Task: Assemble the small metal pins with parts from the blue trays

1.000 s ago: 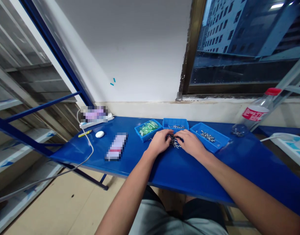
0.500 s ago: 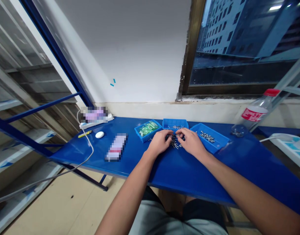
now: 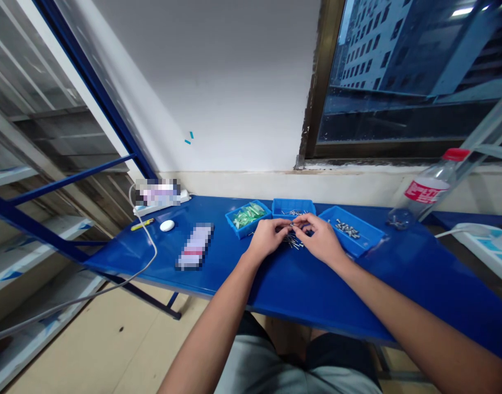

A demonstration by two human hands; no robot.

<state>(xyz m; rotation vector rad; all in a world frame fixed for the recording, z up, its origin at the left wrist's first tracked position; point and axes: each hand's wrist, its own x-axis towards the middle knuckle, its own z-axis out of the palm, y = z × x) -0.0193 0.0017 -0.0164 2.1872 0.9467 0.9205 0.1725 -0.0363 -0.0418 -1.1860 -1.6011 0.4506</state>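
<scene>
My left hand [image 3: 270, 236] and my right hand [image 3: 317, 234] meet fingertip to fingertip over the blue table. Both are closed in a pinch around a small metal part [image 3: 292, 224], too small and too covered by fingers to name its kind. Below the hands lies a loose pile of thin metal pins [image 3: 294, 242], partly hidden by the fingers. Just behind is a blue bin [image 3: 294, 203] with more thin metal pieces. The right hand is beside a larger blue bin [image 3: 369, 239] of short metal parts. Left of my left hand is a blue bin holding green packets [image 3: 249, 213].
On the blue table [image 3: 316, 295] a blurred flat object [image 3: 194, 247], a white oval item [image 3: 167, 225] and a yellow cutter-like tool [image 3: 142, 224] lie to the left. A cable [image 3: 155, 251] hangs over the edge. A red-capped bottle [image 3: 425, 191] stands at right.
My hands have come closer together, and their fingertips now meet at the small part. They were apart above the pile before. The bins have stayed put.
</scene>
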